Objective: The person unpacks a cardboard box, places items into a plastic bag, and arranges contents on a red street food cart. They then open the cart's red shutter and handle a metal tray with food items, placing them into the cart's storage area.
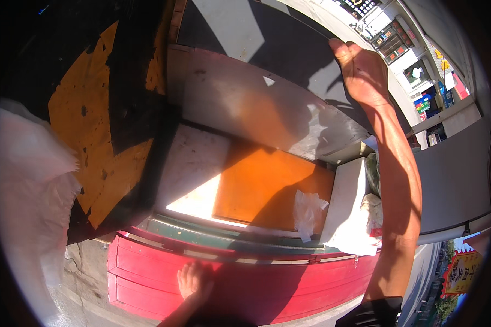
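My left hand (194, 281) is low in the view, its fingers slightly spread against a red panel (245, 282) along the front of a stall or cart. High on the right, my right arm reaches up, and my right hand (362, 73) is closed over the edge of a raised grey panel (286, 49). Its fingers are mostly hidden beyond that edge. Between the hands lies a recessed compartment with an orange board (266, 184) and a pale board (196, 163). A crumpled clear plastic bag (309, 212) rests on the orange board's right end.
At left stands a black surface with worn orange-yellow stripes (94, 143). A translucent plastic sheet (28, 180) hangs beside it. White material (352, 208) and bagged items (372, 208) sit right of the compartment. A signboard (460, 274) bearing writing stands by the road.
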